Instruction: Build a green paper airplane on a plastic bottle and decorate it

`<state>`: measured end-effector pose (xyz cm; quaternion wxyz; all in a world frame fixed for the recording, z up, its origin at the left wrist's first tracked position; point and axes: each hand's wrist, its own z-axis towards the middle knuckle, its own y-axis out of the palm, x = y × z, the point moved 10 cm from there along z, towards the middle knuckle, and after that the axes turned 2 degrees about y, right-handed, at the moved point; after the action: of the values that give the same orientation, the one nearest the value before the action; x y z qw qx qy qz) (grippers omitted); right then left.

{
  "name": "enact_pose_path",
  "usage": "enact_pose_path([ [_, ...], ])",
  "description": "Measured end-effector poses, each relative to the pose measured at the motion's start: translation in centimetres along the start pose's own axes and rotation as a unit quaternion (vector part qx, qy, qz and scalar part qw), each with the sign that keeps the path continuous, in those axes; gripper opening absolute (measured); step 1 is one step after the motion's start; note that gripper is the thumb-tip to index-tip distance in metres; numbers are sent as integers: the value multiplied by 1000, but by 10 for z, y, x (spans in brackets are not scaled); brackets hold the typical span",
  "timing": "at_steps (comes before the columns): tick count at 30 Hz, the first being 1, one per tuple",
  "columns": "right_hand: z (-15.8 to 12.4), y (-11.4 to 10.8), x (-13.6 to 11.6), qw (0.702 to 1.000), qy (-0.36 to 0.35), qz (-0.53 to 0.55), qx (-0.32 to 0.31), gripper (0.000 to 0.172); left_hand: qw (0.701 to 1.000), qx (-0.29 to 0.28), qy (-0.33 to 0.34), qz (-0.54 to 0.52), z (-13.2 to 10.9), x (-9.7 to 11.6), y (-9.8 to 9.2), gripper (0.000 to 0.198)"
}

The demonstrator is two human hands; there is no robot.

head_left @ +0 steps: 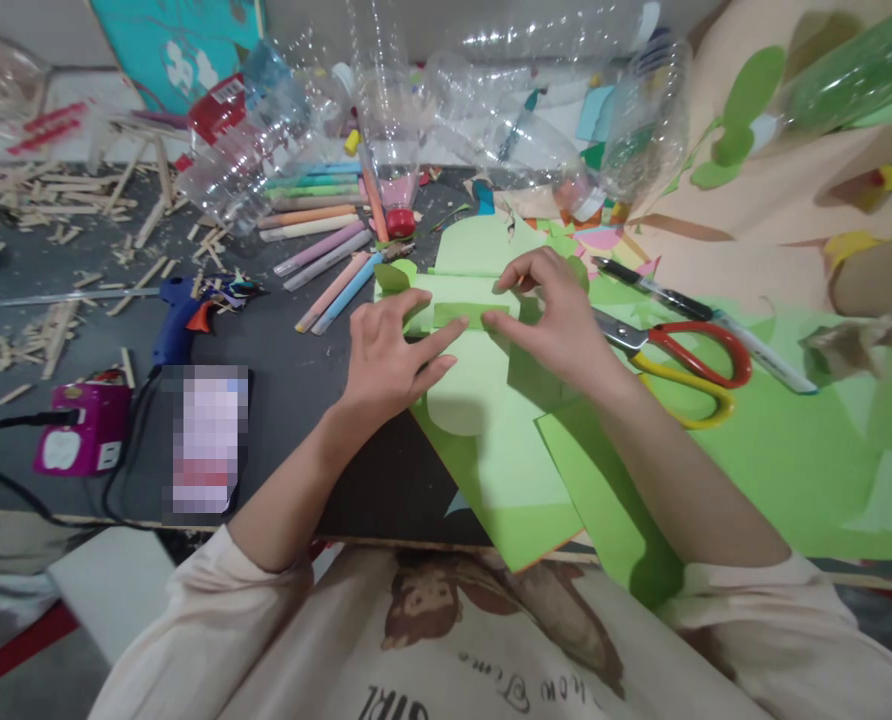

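Both my hands work over a light green cut-out paper (476,385) with rounded ends, lying on larger green sheets. A narrow, darker green paper strip (461,315) runs across its middle. My left hand (386,350) lies with fingers spread, its fingertips touching the strip's left part and lower edge. At the strip's right end, my right hand (547,315) bends thumb and index finger around the paper. Just right of that hand are scissors (705,355) with one red and one yellow handle, their blades partly hidden behind it. A small green paper curl (395,278) stands by my left fingers.
A blue glue gun (174,325), a phone (210,440) and a purple box with a cable (84,425) are at the left. Colored markers (326,250) lie behind my left hand. Clear plastic bottles (491,130) line the back; a black pen (660,288) lies right. Wooden sticks (56,190) litter the left.
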<state>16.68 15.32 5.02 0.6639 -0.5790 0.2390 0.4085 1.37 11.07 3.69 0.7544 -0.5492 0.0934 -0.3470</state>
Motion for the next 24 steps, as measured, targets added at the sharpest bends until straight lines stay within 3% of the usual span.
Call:
enact_pose_path([
  [6, -1, 1, -3, 998, 11, -48, 25, 30, 998, 34, 32, 35, -1, 7, -4, 51],
  [16, 2, -2, 4, 999, -17, 22, -17, 19, 999, 38, -9, -3, 1, -5, -8, 51],
  [24, -1, 2, 1, 998, -13, -55, 28, 24, 999, 52, -8, -14, 1, -1, -7, 48],
])
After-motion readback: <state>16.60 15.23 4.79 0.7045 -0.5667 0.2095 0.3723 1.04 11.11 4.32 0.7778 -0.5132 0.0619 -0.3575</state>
